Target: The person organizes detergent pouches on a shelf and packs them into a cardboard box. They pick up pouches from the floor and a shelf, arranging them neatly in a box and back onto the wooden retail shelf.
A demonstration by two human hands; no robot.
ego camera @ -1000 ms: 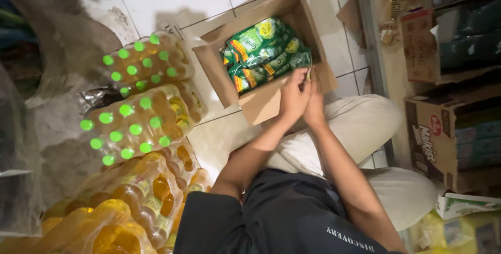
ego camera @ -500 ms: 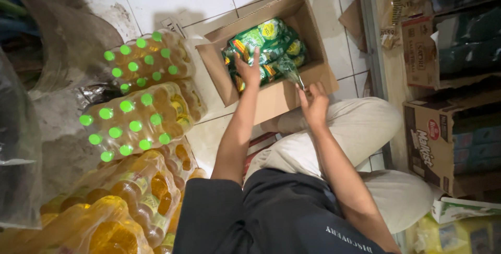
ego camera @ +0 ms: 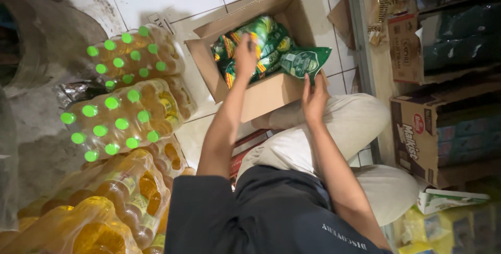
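We are in a shop storeroom: wrapped packs of oil bottles (ego camera: pixel 122 116), cardboard cartons (ego camera: pixel 417 139) and stocked shelves (ego camera: pixel 454 40) surround us.

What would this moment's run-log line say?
left hand: inside cardboard box on green packets | right hand: holding green packet at box edge

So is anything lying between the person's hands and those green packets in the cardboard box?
Nothing visible does. The left hand is already down on the green packets inside the open cardboard box, and the right hand is at one green packet lifted over the box's near wall. The flaps are folded out.
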